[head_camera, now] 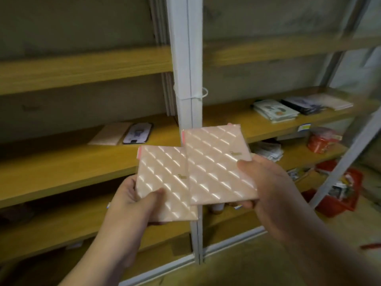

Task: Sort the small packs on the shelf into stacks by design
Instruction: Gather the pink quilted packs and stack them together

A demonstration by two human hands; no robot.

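Observation:
I hold two pink quilted packs in front of the shelving. My left hand (132,199) grips the left pink pack (162,178) with the thumb on its face. My right hand (266,182) grips the right pink pack (216,162), which overlaps the left one's right edge. On the left shelf (61,166) lie a beige pack (110,134) and a dark pack with a picture (137,133), side by side. The right shelf (233,120) carries a white stack (274,110), a dark stack (303,105) and a pale pink stack (332,101).
A white upright post (187,79) divides the two shelf bays. Lower right shelves hold loose packs (268,150) and a red bag (323,140). A red basket (340,193) with items sits on the floor at right. Upper shelves look bare.

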